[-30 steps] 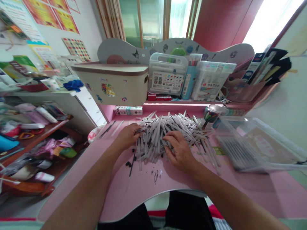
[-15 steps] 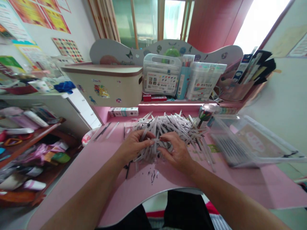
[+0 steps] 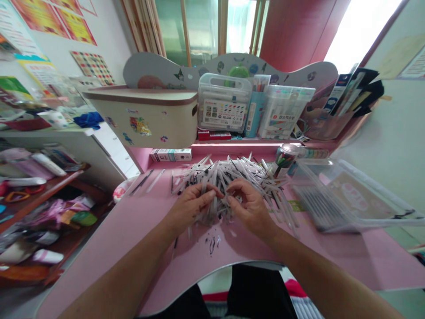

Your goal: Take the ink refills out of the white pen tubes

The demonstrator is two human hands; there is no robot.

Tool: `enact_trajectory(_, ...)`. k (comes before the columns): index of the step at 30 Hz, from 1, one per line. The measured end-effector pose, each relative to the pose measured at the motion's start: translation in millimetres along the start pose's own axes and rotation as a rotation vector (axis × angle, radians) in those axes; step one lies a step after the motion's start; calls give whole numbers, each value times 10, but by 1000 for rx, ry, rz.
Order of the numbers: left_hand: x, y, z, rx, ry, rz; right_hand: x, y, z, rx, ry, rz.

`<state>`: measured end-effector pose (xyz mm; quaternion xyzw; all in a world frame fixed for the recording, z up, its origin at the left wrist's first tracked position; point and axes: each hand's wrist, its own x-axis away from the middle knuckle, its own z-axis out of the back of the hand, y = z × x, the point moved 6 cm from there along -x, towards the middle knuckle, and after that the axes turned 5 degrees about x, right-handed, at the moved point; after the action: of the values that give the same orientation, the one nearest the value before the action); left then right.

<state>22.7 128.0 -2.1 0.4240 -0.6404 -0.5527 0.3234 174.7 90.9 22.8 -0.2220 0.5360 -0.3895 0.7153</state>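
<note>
A heap of thin whitish, see-through tubes with black parts (image 3: 242,170), like pen refills, lies on the pink desk (image 3: 133,235). Both my hands are over its near side, fingertips almost meeting. My left hand (image 3: 194,206) is closed, thumb against fingers, with a thin whitish tube running up past the fingers. My right hand (image 3: 249,206) pinches thumb and forefinger together; whatever is between them is too small and blurred to name. Small dark bits (image 3: 212,243) are scattered on the desk just in front of the heap.
A clear plastic box (image 3: 358,195) stands at the right, dark rods beside it. Behind the heap is a jar of pens (image 3: 284,157). The shelf holds a beige bin (image 3: 149,119), marker cases (image 3: 224,106) and a pen holder (image 3: 327,124). Loose sticks (image 3: 142,181) lie left.
My hands have drawn slightly apart and shifted a little to the right. My right fingers have curled in more tightly. The heap looks much the same.
</note>
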Motion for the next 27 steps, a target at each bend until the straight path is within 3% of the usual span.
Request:
enact_trajectory(4,-8,77,81,247,152,-77,1,24,-7,-3,-29,-19)
enact_trajectory(7,-12,46,106,300,206,-3,11,55,-70,-8,-71,-66)
enact_trajectory(13,-16,41,100,433,199,-45,41,89,-144,-35,-135,-152)
enact_trajectory(27,-7,1,81,384,161,4,39,107,-125,-127,-102,-199)
